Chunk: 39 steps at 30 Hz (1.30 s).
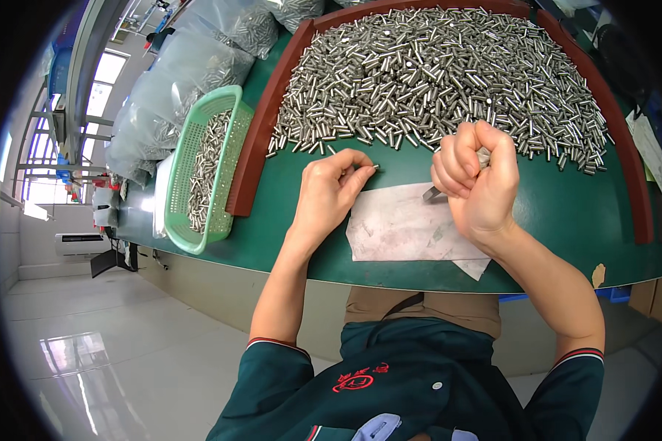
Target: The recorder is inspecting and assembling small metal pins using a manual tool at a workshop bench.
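My left hand [329, 189] is closed in a pinch over the green table, with a short metal pin [376, 167] showing at its thumb and fingertips. To its right, my right hand [479, 180] is curled into a fist around a grey metal bar [431, 194], whose squared end sticks out below the little finger. Something pale shows between the curled fingers, too covered to name. Beneath the right fist lies a stained whitish cloth [397, 229]. A broad heap of short metal pins [434, 81] spreads just beyond both hands.
Reddish-brown strips [261, 151] border the heap at left, back and right. A light green plastic basket [237, 136] holding more pins stands left of the strip. Clear bags [198, 70] of metal pins line the far left. The green table's [559, 228] front edge is near my waist.
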### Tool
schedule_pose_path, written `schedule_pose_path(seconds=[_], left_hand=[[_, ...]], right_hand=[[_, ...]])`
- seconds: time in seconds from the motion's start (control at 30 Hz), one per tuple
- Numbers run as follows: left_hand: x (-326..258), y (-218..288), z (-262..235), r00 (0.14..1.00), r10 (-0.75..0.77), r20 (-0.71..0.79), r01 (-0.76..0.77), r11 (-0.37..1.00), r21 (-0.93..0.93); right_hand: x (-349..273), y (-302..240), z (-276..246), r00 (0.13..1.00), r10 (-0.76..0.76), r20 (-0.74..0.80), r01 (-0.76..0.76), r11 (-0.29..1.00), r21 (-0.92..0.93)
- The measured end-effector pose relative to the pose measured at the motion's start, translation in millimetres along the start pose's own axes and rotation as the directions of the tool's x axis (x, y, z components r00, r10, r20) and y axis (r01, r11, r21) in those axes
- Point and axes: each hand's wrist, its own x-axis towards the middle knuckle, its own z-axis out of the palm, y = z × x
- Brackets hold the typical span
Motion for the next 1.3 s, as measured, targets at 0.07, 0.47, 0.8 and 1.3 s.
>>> schedule_pose_path(seconds=[0.07, 0.47, 0.8, 1.3], left_hand=[[-4, 4, 1, 1.000, 0.013, -0.002, -0.013, 1.000, -0.008], [-17, 9, 13, 0.938, -0.130, 0.323, 0.339, 0.545, -0.767], [-10, 5, 7, 0.867, -0.148, 0.476, 0.489, 0.061, -0.870], [-7, -3, -7, 0.902, -0.095, 0.422, 0.420, -0.043, -0.907]], right_hand=[[-1, 0, 1, 1.000, -0.006, -0.001, 0.006, 1.000, 0.005], [0, 0, 0, 1.000, -0.011, 0.012, 0.010, 1.000, 0.020], [-2, 1, 0, 0.999, 0.001, 0.032, -0.003, 0.999, 0.045], [-1, 0, 1, 1.000, 0.019, 0.022, -0.020, 0.999, 0.029]])
